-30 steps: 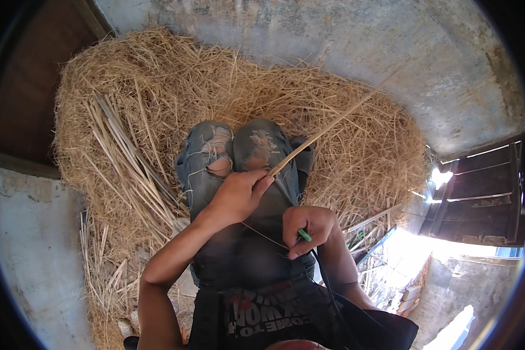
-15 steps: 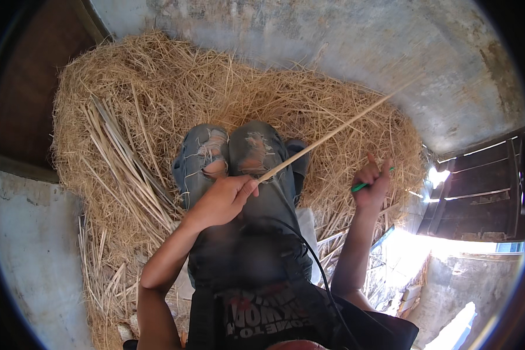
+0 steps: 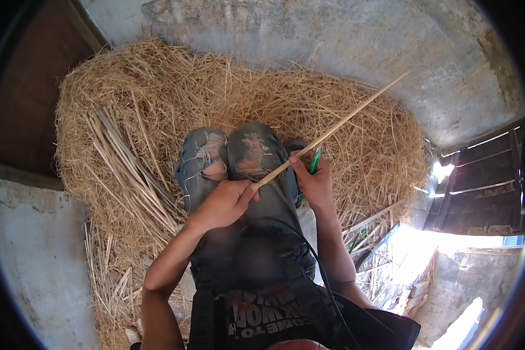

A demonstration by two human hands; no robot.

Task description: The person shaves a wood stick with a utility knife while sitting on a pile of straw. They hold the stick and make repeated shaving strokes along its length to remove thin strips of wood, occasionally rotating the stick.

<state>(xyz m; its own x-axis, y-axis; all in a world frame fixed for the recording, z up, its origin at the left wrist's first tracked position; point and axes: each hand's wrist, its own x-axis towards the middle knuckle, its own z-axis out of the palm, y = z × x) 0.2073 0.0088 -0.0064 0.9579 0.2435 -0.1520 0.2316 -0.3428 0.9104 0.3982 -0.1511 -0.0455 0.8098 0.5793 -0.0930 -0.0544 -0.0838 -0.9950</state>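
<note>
Surface: a deep heap of dry straw (image 3: 367, 151) covers the floor ahead of the person and on both sides of the legs. Room: a grey, stained wall (image 3: 332, 35) runs behind the heap; a paler wall (image 3: 35, 251) stands at far left, below a dark brown panel (image 3: 29, 105). At right, dark wooden boards (image 3: 478, 198) show gaps with strong daylight coming through; the ground beneath them is washed out by glare, detail unreadable.

Around: a loose bundle of split sticks (image 3: 128, 169) lies on the straw left of the knees, slanting toward the left forearm. The person's bent legs, in torn jeans (image 3: 195, 186), take up the middle. A black cord (image 3: 321, 271) loops over the lap near the right forearm. A dark shirt (image 3: 248, 286) with pale print fills the lower edge.

Work: one long, thin stick (image 3: 356, 114) reaches from above the lap diagonally up to the right, passing over the straw; its far tip is seen against the grey wall. The left hand (image 3: 224, 201) is closed round the near end, thumb on top. The right hand (image 3: 314, 178) grips a green tool (image 3: 315, 161), its thumb against the stick farther along. The fingers cover part of the tool; its exact kind cannot be told.
</note>
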